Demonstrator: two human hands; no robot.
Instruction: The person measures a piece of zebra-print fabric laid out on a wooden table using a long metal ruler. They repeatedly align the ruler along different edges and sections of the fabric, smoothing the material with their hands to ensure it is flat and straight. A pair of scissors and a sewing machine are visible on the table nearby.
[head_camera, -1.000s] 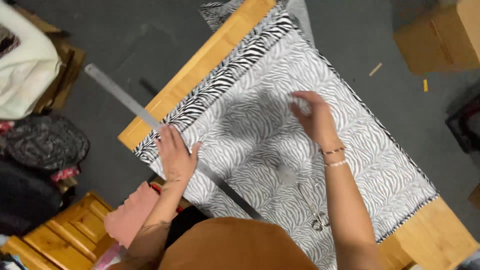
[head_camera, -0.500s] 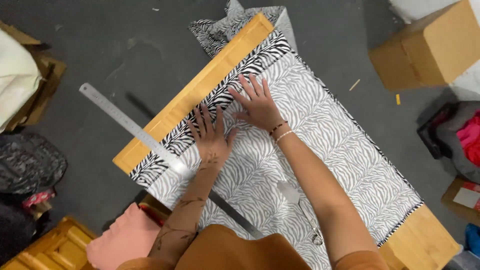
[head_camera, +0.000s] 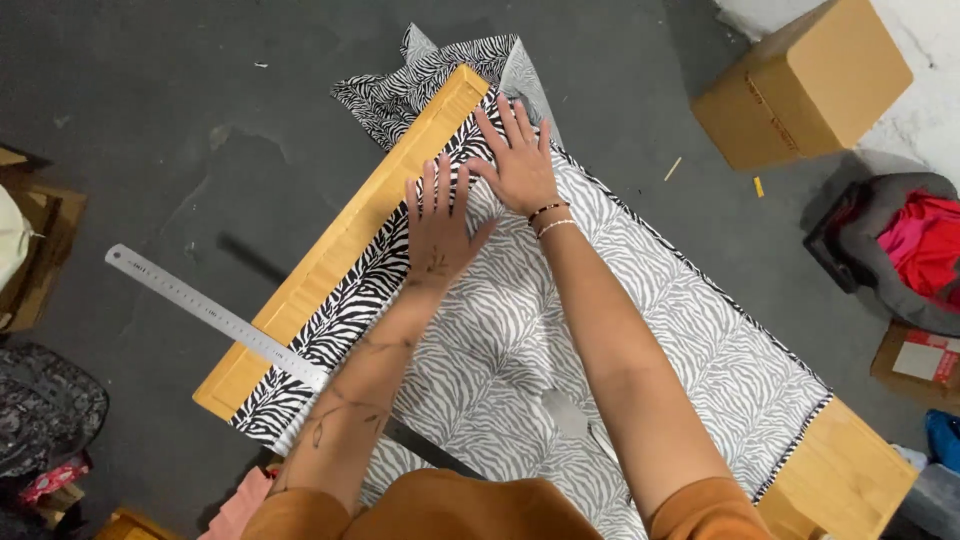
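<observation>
Looking down, I see both hands pressed flat on the zebra-print fabric (head_camera: 620, 300) that covers most of the wooden surface (head_camera: 340, 250). My left hand (head_camera: 437, 222) lies palm down, fingers spread, by the darker folded hem along the surface's far edge — my right hand (head_camera: 520, 160) sits just beyond it, thumb nearly touching the left fingers, with bracelets (head_camera: 548, 218) at the wrist. A steel ruler (head_camera: 215, 315) juts off the surface's left corner over the grey floor. A cardboard box (head_camera: 800, 85) stands well apart at upper right.
</observation>
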